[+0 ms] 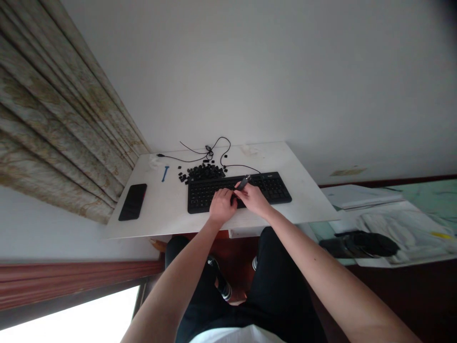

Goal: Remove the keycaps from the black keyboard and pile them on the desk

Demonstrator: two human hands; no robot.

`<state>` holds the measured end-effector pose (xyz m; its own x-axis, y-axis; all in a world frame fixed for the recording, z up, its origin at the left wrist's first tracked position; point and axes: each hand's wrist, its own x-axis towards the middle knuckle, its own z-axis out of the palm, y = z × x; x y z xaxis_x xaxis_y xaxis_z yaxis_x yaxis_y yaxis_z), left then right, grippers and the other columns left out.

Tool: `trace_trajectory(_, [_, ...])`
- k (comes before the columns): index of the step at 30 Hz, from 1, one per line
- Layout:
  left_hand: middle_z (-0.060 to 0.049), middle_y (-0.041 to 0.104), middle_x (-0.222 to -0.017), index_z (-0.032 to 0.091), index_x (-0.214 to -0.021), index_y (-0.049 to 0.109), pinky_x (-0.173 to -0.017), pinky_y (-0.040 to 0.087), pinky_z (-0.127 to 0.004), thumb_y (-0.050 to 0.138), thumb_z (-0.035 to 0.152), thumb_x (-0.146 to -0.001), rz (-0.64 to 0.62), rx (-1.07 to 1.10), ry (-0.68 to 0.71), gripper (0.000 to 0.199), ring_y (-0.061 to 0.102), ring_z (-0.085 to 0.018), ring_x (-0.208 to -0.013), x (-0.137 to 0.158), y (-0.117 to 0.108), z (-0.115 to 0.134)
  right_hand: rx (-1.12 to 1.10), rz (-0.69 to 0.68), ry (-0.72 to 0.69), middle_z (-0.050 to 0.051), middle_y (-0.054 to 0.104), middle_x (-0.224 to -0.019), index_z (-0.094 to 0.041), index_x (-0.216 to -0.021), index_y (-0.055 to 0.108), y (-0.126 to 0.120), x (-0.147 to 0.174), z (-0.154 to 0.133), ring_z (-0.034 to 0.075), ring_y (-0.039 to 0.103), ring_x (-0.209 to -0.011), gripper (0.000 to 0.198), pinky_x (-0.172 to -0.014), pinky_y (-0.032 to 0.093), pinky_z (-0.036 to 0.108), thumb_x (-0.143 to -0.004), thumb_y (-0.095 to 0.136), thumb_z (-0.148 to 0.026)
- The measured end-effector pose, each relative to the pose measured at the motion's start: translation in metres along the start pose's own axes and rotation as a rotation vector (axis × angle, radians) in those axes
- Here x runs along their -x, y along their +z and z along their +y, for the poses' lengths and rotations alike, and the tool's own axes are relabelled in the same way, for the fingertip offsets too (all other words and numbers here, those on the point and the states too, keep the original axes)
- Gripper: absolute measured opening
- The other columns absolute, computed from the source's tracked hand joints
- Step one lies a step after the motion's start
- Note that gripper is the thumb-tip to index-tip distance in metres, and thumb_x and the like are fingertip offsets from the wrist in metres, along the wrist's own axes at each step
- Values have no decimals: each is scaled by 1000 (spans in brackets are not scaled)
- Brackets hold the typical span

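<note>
A black keyboard lies along the front of the white desk, its cable running off the back edge. My left hand rests over the middle of the keyboard, fingers laid on the keys and thumb towards the other hand. Right beside it, my right hand is closed round a slim dark tool with a shiny metallic end, which points up and to the right. Its lower end is hidden by my fingers. Behind the keyboard is a heap of loose black keycaps, with a few scattered around it.
On the white desk are a blue plastic tool, a black phone and the looped cable. A patterned curtain hangs at left. Papers and a black pouch lie on a surface at right.
</note>
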<state>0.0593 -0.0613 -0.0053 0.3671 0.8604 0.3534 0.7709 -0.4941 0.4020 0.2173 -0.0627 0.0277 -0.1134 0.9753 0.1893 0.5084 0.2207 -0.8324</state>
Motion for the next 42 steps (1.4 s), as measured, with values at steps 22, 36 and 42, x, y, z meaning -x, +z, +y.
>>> trace_trajectory(22, [-10,67,-96,18,-103,63,-90,50,-43,55,16,-92,18,33,-20,14,62,-27,-98,0,2,-4,337,46,169,11,73,-78,-19,-94,65,8,-24,-19,30,73,-81,9,-78,56,38,-87,68,-23])
trace_trajectory(36, [-10,66,-97,19,-100,59,-90,49,-40,50,8,-89,-15,55,-108,18,62,-26,-99,0,1,-3,451,-132,209,16,75,-97,-16,-108,67,4,-30,-36,32,73,-93,19,-82,55,39,-91,59,-19])
trace_trajectory(42, [-9,68,-100,19,-105,60,-91,48,-42,58,19,-91,-46,49,-75,14,61,-27,-102,-1,-1,-1,83,-107,46,7,74,-84,-20,-100,64,-4,-12,-7,23,74,-77,10,-73,57,33,-92,59,-23])
